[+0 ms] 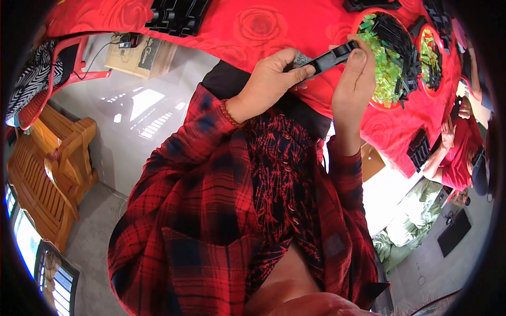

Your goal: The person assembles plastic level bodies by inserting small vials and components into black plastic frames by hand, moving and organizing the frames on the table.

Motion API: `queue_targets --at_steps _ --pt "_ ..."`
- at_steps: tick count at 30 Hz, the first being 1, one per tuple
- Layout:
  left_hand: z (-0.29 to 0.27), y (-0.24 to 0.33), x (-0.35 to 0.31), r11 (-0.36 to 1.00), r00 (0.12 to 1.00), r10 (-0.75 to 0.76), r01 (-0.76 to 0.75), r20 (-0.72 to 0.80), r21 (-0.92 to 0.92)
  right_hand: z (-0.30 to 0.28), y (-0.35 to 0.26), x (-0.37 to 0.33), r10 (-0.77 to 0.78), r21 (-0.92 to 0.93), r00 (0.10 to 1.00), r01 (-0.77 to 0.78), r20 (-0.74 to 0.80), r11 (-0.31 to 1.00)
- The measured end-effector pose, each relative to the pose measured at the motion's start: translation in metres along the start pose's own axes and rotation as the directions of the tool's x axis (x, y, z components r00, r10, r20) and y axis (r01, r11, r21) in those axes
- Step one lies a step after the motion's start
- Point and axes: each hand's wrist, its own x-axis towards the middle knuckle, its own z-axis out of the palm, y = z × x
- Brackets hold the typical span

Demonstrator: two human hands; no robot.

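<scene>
Both my hands hold a long black plastic part [333,58] with raised edges and a recess, tilted above the red tablecloth. Its left end sits between the thumb and fingers of my left hand [270,80], which has a beaded bracelet at the wrist. Around the right end, the thumb of my right hand [356,79] presses on top, with the fingers behind. A small greyish speckled thing [301,59] shows beside my left fingers; I cannot tell what it is. Just right of my right hand lie translucent yellow-green pieces [387,79] and small black pieces [396,37] in a round container.
A second container holds similar green pieces [428,50] farther right. Black slotted parts [178,16] lie at the far left of the red-covered table, others [419,149] at its right edge. A person in red [458,163] sits at right. A wooden bench [47,168] and cardboard box [138,57] stand left.
</scene>
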Motion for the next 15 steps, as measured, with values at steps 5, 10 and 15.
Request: queue_targets --at_steps 5,10,15 --pt "-0.002 0.008 -0.004 0.994 0.998 -0.048 0.052 0.046 -0.092 -0.001 -0.007 -0.01 -0.132 -0.153 0.989 0.121 -0.064 0.981" --pt "0.001 0.011 -0.004 0.99 0.994 -0.071 0.081 0.081 -0.119 -0.001 -0.01 -0.013 -0.217 -0.236 0.961 0.174 -0.171 0.956" --pt "0.01 0.007 0.0 0.983 0.988 -0.116 0.129 0.104 -0.132 -0.01 0.006 0.002 0.045 0.062 0.997 -0.041 -0.06 0.997"
